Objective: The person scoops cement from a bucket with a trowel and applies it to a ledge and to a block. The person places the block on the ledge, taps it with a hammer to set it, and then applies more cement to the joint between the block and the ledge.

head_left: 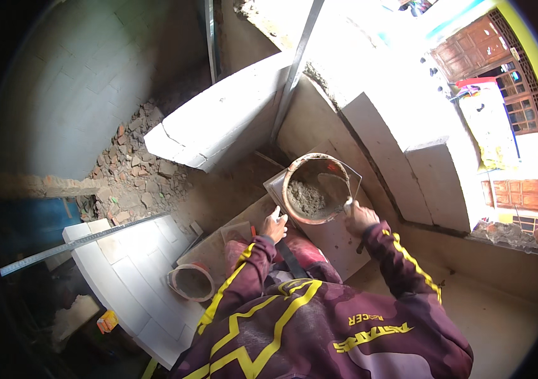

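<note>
A round bucket (292,211) with a worn, mortar-stained rim stands in front of me, with grey wet mortar (305,198) in its left part. My right hand (360,219) is closed around the handle of a trowel at the bucket's right rim. The trowel's blade (332,184) reaches down inside the bucket. My left hand (274,226) is beside the bucket's lower left side, fingers apart and nothing in it. Whether its fingertips touch the bucket I cannot tell.
The bucket stands on a tile-like board (275,184). A second bucket (193,282) sits at lower left beside a white block wall (136,265) with a metal straightedge (86,241) along it. Brick rubble (133,174) lies at left. Pale block walls (218,120) rise ahead and right.
</note>
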The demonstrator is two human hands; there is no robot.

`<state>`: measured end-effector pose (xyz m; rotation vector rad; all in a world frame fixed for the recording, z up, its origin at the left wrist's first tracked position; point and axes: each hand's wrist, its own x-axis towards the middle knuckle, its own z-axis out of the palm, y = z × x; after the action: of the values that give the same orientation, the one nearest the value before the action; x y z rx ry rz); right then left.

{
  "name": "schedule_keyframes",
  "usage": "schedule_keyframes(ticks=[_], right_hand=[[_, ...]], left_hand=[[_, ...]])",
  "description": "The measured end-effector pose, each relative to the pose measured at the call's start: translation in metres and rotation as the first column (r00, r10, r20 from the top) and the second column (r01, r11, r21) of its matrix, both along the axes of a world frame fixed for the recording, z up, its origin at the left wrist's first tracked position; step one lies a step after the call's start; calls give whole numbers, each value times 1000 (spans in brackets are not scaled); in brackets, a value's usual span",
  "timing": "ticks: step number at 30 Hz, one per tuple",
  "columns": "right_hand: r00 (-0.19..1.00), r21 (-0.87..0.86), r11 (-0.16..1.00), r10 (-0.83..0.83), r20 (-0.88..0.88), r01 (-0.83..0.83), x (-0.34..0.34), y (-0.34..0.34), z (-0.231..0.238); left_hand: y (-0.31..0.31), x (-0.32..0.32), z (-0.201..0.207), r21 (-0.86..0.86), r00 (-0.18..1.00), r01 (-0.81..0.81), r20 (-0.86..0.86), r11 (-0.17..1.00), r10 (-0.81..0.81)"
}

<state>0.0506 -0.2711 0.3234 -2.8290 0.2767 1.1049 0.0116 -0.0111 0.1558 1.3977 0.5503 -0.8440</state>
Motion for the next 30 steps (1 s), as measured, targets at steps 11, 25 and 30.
schedule_keyframes(ticks=[11,25,30], right_hand=[[838,-282,885,450,308,-371,58,54,-164],[924,-87,930,365,111,-357,69,0,-137],[958,152,958,263,-114,-245,5,34,-110]], left_hand=[[-62,-6,-45,286,971,-120,231,951,53],[-58,9,-47,61,904,-422,-40,904,425],[-57,9,-54,32,913,-408,-12,912,409]])
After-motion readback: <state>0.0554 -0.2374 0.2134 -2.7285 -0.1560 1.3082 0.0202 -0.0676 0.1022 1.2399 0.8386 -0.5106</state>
